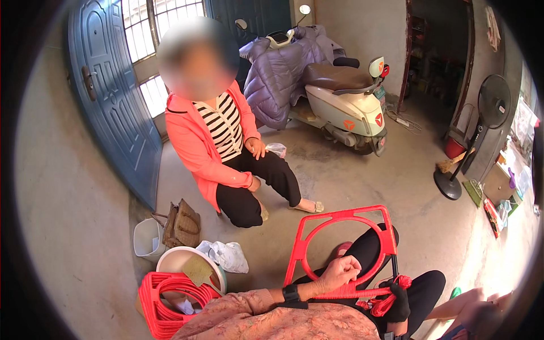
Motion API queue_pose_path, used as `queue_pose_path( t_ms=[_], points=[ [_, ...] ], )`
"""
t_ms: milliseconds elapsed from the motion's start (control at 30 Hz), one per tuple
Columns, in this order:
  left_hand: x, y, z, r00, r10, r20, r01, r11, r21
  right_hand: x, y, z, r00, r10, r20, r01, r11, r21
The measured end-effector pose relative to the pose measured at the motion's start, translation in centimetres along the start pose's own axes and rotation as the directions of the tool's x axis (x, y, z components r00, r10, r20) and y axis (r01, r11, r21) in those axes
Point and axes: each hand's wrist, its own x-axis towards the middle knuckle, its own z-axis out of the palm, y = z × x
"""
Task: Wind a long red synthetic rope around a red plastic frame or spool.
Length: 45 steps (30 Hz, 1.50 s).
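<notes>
A red square frame with a ring inside (341, 213) rests over my lap. Red strip is wound tightly round its bars, and one bar at the right shows bare black. My left hand (338, 273), with a dark band at the wrist, is over the ring's lower part. Its fingers are curled together, and whatever is between them is too small to make out. My right hand (399, 303), in a dark glove, is closed round a loose bundle of red strip (382, 306) beside the frame's lower right corner.
Stacked red frames (152, 300) stand at lower left, by a pale basin (180, 256), a white bin (145, 240) and a brown handbag (186, 225). A person in a pink jacket (190, 144) sits opposite. Behind are a scooter (350, 113) and a fan (494, 102). Someone's bare legs (462, 303) show at right.
</notes>
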Motion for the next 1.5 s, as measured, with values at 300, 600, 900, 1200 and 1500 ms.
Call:
queue_pose_path(
  t_ms=[300,600,900,1200,1500],
  points=[
    [0.1,-0.1,0.3,1.000,0.021,-0.004,-0.021,1.000,0.005,0.5,0.6,-1.6,0.999,-0.051,-0.010,0.050,0.995,-0.088],
    [0.1,0.0,0.2,1.000,-0.004,-0.003,0.004,1.000,0.023,0.4,0.3,-0.6,0.998,-0.040,-0.050,0.036,0.996,-0.076],
    [-1.0,0.3,0.1,0.998,-0.060,-0.032,0.057,0.993,-0.099,-0.6,0.4,-0.3,0.999,0.009,-0.031,-0.011,0.998,-0.068],
    [-19.5,27.9,-30.2,0.138,0.587,-0.798,-0.752,0.587,0.301,-1.1,-0.3,-0.3,0.982,-0.081,-0.172,0.074,0.996,-0.045],
    [-15.3,6.7,-25.0,0.619,-0.097,-0.779,-0.191,0.944,-0.270,0.0,0.4,-0.3,0.992,0.000,-0.122,-0.014,0.994,-0.106]
  ],
)
